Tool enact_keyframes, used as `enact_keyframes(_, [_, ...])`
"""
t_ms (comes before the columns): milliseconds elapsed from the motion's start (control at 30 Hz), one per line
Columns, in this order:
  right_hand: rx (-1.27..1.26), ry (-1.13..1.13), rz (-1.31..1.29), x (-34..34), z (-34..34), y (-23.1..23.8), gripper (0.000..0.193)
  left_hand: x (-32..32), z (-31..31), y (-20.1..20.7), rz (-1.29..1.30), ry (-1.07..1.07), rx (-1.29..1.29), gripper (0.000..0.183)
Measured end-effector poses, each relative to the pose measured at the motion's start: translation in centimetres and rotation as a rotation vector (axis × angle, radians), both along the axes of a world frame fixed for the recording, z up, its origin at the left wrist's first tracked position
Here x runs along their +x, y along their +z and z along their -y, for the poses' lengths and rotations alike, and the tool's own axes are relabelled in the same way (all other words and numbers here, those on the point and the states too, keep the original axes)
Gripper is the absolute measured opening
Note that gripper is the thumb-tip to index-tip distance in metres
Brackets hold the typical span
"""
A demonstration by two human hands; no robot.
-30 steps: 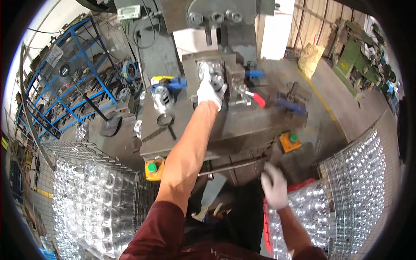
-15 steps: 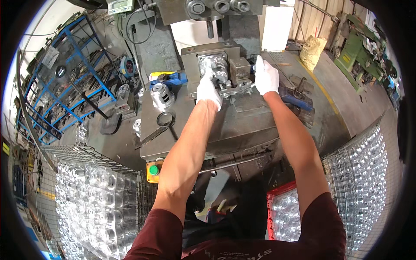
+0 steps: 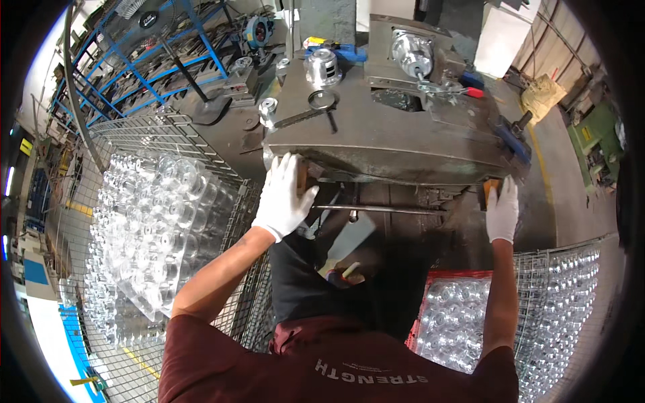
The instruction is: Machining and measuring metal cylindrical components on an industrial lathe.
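Note:
Both my hands wear white gloves and hold nothing. My left hand (image 3: 285, 200) lies with fingers stretched over an orange control box (image 3: 302, 176) at the machine table's front left corner, hiding most of it and any button on it. On the right corner, my right hand (image 3: 502, 209) rests its extended fingers against a second orange box (image 3: 492, 188). Away from both hands, a shiny cylindrical metal housing (image 3: 412, 54) sits on its side in the fixture block at the back of the table. A toggle clamp with a red handle (image 3: 474, 93) is beside the housing's near end.
On the machine table (image 3: 376, 138) stand another metal housing (image 3: 322, 67) and a dark ring gauge (image 3: 322, 101) with a handle. A wire cage (image 3: 181, 127) of shiny parts is at my left. A red crate (image 3: 430, 275) and another wire cage (image 3: 537, 262) stand at right.
Both hands have left the housing and clamp at the fixture and come down to the orange boxes at the table's front corners. The view has tilted down, and the housing stays in the fixture.

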State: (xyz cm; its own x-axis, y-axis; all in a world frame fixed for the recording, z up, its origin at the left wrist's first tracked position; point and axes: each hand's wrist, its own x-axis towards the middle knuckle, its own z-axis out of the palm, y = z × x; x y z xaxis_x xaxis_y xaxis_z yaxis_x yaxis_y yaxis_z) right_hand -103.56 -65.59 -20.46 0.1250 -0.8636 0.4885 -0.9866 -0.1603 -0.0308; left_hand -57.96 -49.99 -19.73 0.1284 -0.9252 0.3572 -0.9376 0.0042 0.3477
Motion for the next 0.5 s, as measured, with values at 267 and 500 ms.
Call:
enact_keyframes(267, [0.158,-0.081,-0.122,2.4,-1.3,-0.8,0.058,1.4,-1.8,-0.4,0.007,-0.085,-0.007,0.077])
enact_keyframes(500, [0.017,0.038,-0.064,-3.4,0.3,-5.6,0.064,8.0,-7.4,-4.0,-0.110,0.151,-0.192,0.062])
